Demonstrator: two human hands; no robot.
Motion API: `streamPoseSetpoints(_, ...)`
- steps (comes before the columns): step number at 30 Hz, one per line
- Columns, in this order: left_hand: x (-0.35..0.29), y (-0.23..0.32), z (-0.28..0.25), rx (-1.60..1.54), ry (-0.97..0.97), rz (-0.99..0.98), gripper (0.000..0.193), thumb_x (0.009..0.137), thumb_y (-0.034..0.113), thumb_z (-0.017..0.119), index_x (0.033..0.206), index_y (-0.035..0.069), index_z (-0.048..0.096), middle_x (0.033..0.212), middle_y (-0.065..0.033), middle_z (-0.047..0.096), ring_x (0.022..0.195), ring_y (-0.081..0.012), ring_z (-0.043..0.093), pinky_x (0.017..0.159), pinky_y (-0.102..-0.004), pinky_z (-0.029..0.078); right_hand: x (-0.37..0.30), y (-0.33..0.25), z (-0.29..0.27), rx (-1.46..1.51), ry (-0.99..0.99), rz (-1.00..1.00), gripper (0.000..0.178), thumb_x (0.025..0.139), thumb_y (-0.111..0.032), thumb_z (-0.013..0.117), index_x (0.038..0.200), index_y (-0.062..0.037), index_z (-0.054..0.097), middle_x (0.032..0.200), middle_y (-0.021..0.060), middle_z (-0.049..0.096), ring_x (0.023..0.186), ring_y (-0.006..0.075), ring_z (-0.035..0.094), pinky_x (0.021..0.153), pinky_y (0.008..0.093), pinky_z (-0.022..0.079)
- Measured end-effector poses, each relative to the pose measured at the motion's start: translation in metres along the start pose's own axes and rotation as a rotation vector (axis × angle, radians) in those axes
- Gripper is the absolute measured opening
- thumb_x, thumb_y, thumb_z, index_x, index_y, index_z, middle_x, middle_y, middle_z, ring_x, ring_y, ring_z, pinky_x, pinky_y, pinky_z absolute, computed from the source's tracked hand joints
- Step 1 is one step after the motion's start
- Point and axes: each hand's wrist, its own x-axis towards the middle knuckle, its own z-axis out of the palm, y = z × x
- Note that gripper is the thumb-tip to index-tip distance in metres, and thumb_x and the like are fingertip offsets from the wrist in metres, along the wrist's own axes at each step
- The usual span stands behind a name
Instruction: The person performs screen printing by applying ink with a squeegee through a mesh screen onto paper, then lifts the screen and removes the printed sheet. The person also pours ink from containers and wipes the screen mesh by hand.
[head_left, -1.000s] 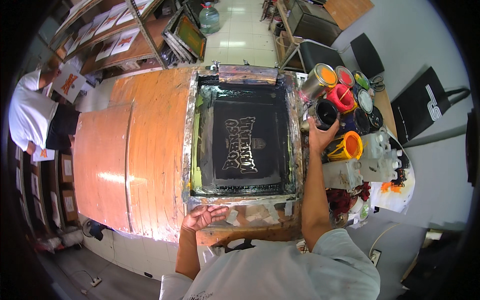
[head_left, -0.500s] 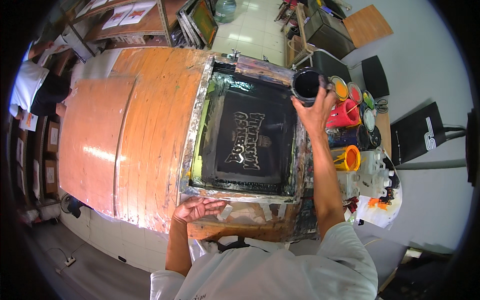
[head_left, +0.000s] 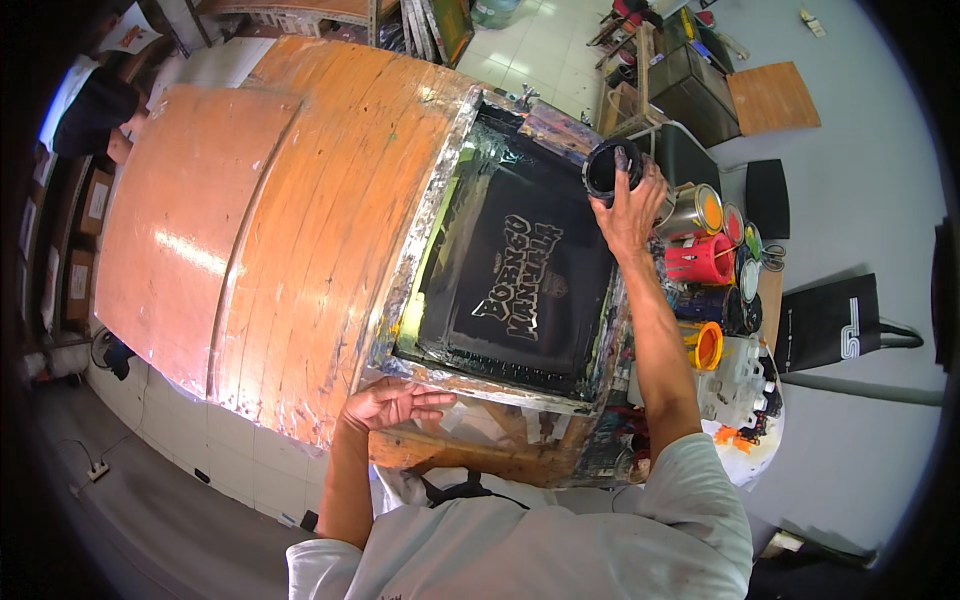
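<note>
A silk-screen frame [head_left: 428, 222] with a dark, ink-smeared mesh [head_left: 475, 240] lies on the wooden table, pale lettering showing in its middle. At its far right corner my right hand [head_left: 632, 205] grips a black ink pot [head_left: 600, 178], with ink-stained fingers over the rim. The pot's mouth faces up toward me and looks dark inside. My left hand [head_left: 388, 403] is palm up at the frame's near left corner, fingers stretched out and holding nothing. Whether those fingers touch the frame's edge I cannot tell.
Open ink cans [head_left: 705, 210], a red tub [head_left: 698, 260], an orange-rimmed pot [head_left: 703, 345] and clear plastic bottles [head_left: 735, 390] crowd the right side. A smooth brown board [head_left: 185, 240] covers the table's left. Another person [head_left: 95, 110] stands at the far left.
The whole view has turned and shifted, so the table appears slanted. My right hand still holds the pot at the frame's far corner, its fingers now further over the rim. My left hand stays outstretched.
</note>
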Motion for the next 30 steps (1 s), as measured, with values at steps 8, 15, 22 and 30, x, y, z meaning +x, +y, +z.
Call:
streamPoseSetpoints(8, 0.000, 0.001, -0.003, 0.010, -0.011, -0.019, 0.063, 0.104, 0.036, 0.048, 0.149, -0.008, 0.039, 0.157, -0.0263, 0.037, 0.150, -0.0385, 0.031, 0.119, -0.0533, 0.029, 0.004, 0.003, 0.004, -0.047, -0.120, -0.062, 0.096, 0.067, -0.028, 0.090, 0.148, -0.0148, 0.040, 0.141, 0.0319, 0.037, 0.133, 0.0490, 0.036, 0.111, 0.0636, 0.028)
streamPoseSetpoints(15, 0.000, 0.006, 0.004, 0.024, 0.000, -0.024, 0.063, 0.104, 0.036, 0.049, 0.149, -0.008, 0.039, 0.157, -0.0261, 0.037, 0.149, -0.0392, 0.032, 0.118, -0.0540, 0.031, 0.013, 0.000, -0.001, -0.068, -0.164, -0.062, 0.094, 0.067, -0.026, 0.089, 0.147, -0.0145, 0.041, 0.140, 0.0320, 0.039, 0.134, 0.0486, 0.035, 0.112, 0.0631, 0.028)
streamPoseSetpoints(22, 0.000, 0.000, -0.007, 0.029, -0.019, -0.022, 0.065, 0.103, 0.037, 0.051, 0.149, -0.008, 0.040, 0.157, -0.0264, 0.038, 0.148, -0.0393, 0.034, 0.118, -0.0543, 0.032, 0.018, 0.000, -0.004, -0.084, -0.145, -0.086, 0.096, 0.065, -0.026, 0.091, 0.147, -0.0146, 0.041, 0.140, 0.0317, 0.040, 0.133, 0.0476, 0.037, 0.112, 0.0621, 0.028)
streamPoseSetpoints(30, 0.001, 0.000, -0.007, 0.042, -0.032, -0.010, 0.064, 0.104, 0.038, 0.050, 0.148, -0.008, 0.041, 0.157, -0.0264, 0.038, 0.148, -0.0394, 0.034, 0.117, -0.0546, 0.032, 0.025, -0.003, -0.012, 0.065, -0.114, 0.138, 0.101, 0.062, -0.029, 0.092, 0.147, -0.0108, 0.040, 0.139, 0.0316, 0.041, 0.130, 0.0479, 0.041, 0.109, 0.0583, 0.033)
